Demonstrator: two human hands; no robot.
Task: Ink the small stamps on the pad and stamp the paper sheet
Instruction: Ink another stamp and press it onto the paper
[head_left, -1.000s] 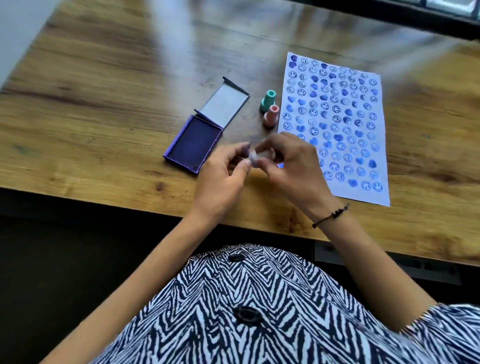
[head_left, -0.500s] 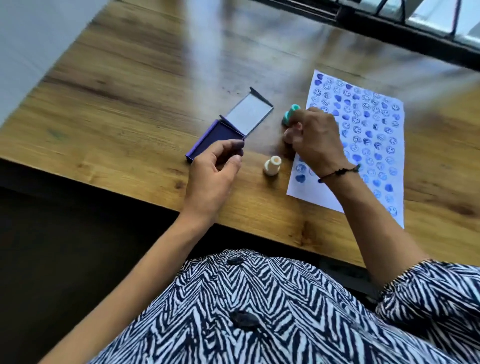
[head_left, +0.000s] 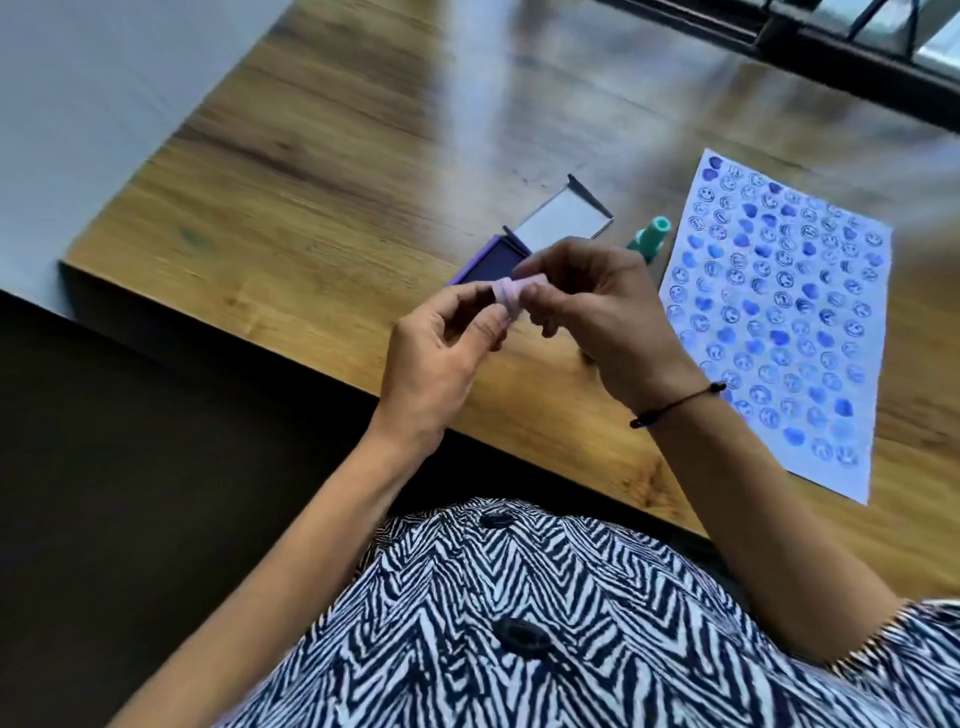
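Both hands left the table and met above its near edge: your right hand (head_left: 597, 306) and left hand (head_left: 441, 353) each pinched a pale stamp (head_left: 511, 293) in a closed grip. It hung unused, near the pad (head_left: 493, 262), left of the paper (head_left: 779, 312).
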